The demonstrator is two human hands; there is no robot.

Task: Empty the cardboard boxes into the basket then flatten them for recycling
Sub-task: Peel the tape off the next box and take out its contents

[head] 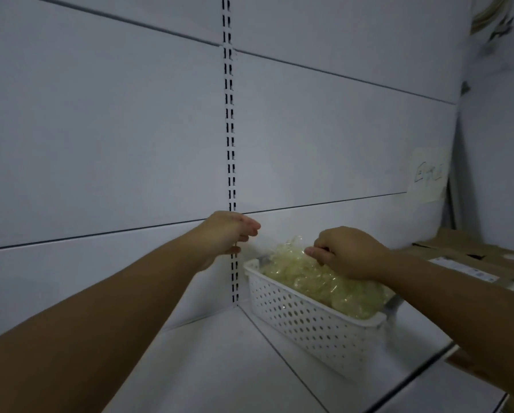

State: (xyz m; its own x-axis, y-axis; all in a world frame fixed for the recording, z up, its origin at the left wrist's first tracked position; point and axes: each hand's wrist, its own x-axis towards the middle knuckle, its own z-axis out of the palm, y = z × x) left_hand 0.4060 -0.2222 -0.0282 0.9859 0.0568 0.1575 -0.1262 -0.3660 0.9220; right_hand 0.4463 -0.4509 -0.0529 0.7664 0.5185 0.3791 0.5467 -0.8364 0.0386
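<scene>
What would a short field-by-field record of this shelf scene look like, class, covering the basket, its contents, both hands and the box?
basket: white perforated basket on the white shelf
contents: heaped clear yellowish packets
right hand: right hand on top of the packets, fingers curled
left hand: left hand raised beside the slotted upright, holding nothing visible
box: cardboard box behind the basket, at the right

white perforated basket [309, 320] heaped full, cardboard box [473, 257] behind

I count one white perforated basket [312, 320] at lower right, one heap of clear wrapped packets [306, 275] inside (too blurred to count singly), one cardboard box [473, 257] at right edge, two hands.
</scene>
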